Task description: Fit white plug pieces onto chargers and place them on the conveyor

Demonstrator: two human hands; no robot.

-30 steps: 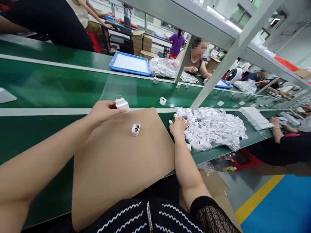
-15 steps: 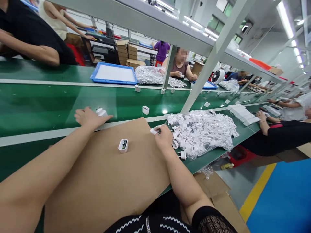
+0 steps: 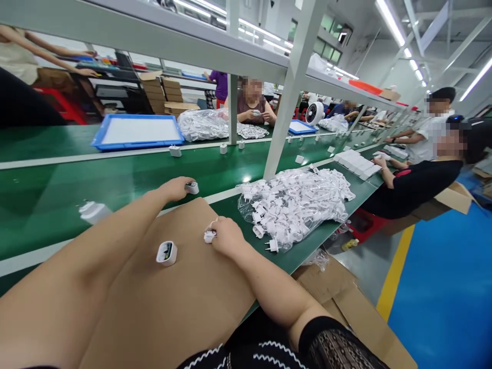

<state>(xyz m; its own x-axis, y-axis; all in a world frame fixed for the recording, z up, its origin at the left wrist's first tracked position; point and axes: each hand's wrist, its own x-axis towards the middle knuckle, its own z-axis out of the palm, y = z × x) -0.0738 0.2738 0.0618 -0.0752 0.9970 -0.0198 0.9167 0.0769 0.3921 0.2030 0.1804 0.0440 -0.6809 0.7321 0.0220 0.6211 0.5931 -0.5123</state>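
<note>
At the belt's near edge, my left hand (image 3: 176,189) has its fingers closed on a white charger housing (image 3: 192,188) with a dark open end. My right hand (image 3: 229,236) pinches a small white plug piece (image 3: 210,235) over the cardboard sheet (image 3: 192,287). Another open white housing (image 3: 166,253) stands on that cardboard between my arms, dark and metallic parts showing inside. Behind my left forearm, a white two-pin plug (image 3: 94,211) lies on the green belt (image 3: 130,177).
A clear bag of white plug pieces (image 3: 300,202) lies right of my right hand, with a loose plug (image 3: 272,246) beside it. A slanted metal post (image 3: 288,102) rises behind the bag. Across the belt are a blue-rimmed tray (image 3: 138,130) and a co-worker (image 3: 251,102); others sit right.
My left hand has moved right, away from the two-pin plug, and closed on the housing on the belt. My right hand has drawn the plug piece in over the cardboard. The view has turned right.
</note>
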